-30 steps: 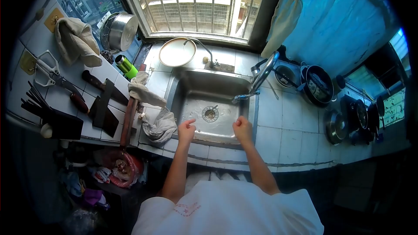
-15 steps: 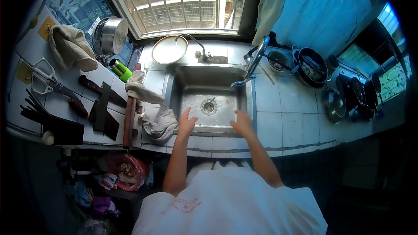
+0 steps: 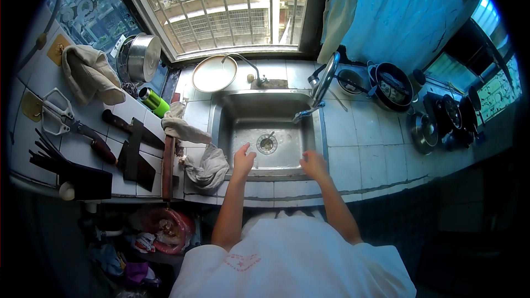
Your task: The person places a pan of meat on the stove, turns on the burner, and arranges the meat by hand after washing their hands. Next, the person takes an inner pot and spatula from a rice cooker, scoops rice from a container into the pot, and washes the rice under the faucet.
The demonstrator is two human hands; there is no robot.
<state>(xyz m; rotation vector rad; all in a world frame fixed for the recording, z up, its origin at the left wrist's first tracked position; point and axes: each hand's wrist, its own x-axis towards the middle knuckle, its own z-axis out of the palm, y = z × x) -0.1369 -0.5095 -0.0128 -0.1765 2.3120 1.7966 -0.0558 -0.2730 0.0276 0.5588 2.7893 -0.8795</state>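
My left hand (image 3: 243,161) and right hand (image 3: 314,165) hold nothing, grip loosely open over the near sink (image 3: 265,101); the faucet (image 3: 329,74) to the right is untouched.

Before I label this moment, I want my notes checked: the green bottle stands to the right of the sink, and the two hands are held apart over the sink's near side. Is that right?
Not quite: the head view shows the green bottle to the left of the sink. The left hand and right hand are indeed apart over its near side.
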